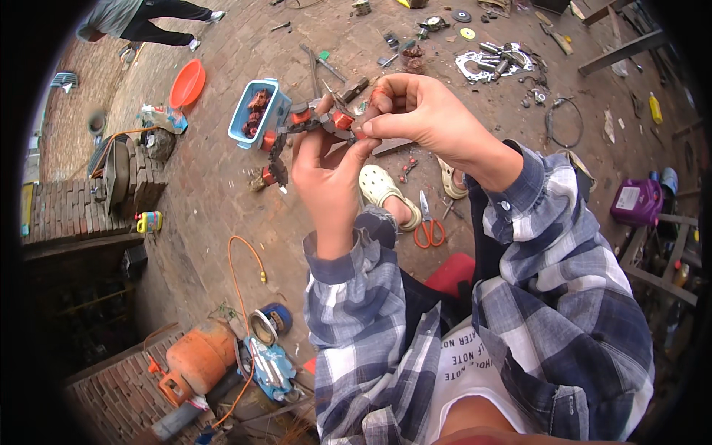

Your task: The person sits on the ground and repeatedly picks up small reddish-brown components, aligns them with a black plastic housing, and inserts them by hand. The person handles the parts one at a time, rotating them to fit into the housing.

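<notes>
A curved chain of dark metal stator segments with red-orange windings (300, 117) is held up in front of me. My left hand (326, 174) supports it from below, its fingers closed around the near end. At that same end, the fingers of my right hand (434, 122) are pinched against a segment beside my left thumb. Something orange shows at the right fingertips, too small to make out. Beyond the chain's far side, a light blue plastic basket (284, 104) on the ground contains several similar red-and-dark pieces. The chain partly overlaps the basket in view.
Orange-handled scissors (429, 230) lie by my shoes. A hammer (354, 90) and other tools lie beyond my hands. Metal parts (493, 63) are spread at far right, an orange basin (188, 83) at far left. An orange gas cylinder (200, 352) and hose are near left.
</notes>
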`<act>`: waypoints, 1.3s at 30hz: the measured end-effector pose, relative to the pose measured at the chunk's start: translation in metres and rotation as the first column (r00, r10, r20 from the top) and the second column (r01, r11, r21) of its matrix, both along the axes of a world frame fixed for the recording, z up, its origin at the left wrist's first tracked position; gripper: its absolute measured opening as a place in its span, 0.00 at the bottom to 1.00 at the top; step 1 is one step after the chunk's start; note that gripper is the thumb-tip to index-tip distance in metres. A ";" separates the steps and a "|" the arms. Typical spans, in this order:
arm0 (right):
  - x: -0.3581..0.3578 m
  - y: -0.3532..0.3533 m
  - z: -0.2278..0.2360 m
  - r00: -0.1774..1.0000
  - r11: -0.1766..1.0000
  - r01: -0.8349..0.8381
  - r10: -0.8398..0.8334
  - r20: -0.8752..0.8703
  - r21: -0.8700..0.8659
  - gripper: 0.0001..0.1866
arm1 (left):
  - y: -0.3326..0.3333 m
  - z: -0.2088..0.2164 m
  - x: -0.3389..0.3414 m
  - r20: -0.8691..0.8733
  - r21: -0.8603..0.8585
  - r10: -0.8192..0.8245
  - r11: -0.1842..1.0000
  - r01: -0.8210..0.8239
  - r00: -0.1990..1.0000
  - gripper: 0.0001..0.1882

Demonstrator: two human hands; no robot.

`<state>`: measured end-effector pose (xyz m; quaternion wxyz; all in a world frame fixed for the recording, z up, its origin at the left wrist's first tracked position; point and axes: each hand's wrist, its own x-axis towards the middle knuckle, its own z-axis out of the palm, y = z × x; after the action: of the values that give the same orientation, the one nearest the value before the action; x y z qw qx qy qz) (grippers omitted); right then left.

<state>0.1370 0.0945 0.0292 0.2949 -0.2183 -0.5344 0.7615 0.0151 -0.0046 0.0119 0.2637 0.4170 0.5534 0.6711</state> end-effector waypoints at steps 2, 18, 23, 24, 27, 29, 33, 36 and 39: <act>0.001 0.002 0.001 0.999 0.999 0.031 -0.031 -0.039 0.008 0.08 | 0.001 -0.001 -0.001 -0.027 -0.028 0.015 0.999 -0.016 1.000 0.31; 0.026 0.052 -0.016 0.935 0.918 0.354 -0.341 -0.103 0.178 0.06 | -0.008 0.007 -0.009 0.169 -0.040 -0.185 0.980 0.195 0.968 0.28; 0.036 0.060 -0.017 0.945 0.943 0.319 -0.310 -0.101 0.092 0.05 | -0.008 -0.004 -0.022 0.188 0.108 -0.233 0.971 0.216 0.954 0.24; 0.035 0.058 -0.016 0.952 0.950 0.299 -0.290 -0.098 0.091 0.05 | -0.009 -0.005 -0.025 0.193 0.125 -0.236 0.969 0.215 0.952 0.25; 0.033 0.050 -0.009 0.977 0.975 0.191 -0.177 -0.123 0.110 0.06 | -0.008 -0.004 -0.024 0.280 0.172 -0.268 0.959 0.227 0.922 0.22; 0.026 0.043 -0.005 0.987 0.991 0.083 -0.068 -0.148 0.102 0.07 | -0.012 -0.002 -0.025 0.296 0.187 -0.296 0.950 0.249 0.908 0.24; 0.028 0.031 0.004 0.994 0.996 -0.051 0.057 -0.093 0.068 0.10 | -0.014 0.001 -0.023 0.282 0.174 -0.386 0.921 0.349 0.878 0.30; 0.026 0.027 0.006 0.992 0.994 -0.096 0.100 -0.077 0.059 0.11 | -0.014 0.003 -0.020 0.250 0.202 -0.440 0.895 0.399 0.862 0.31; 0.026 0.024 0.008 0.994 0.995 -0.096 0.098 -0.055 0.034 0.10 | -0.014 0.005 -0.019 0.228 0.194 -0.505 0.861 0.469 0.832 0.31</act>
<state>0.1630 0.1184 0.0368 0.2760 -0.1656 -0.5477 0.7723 -0.0036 -0.0188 0.0173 0.4717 0.4645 0.3424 0.6667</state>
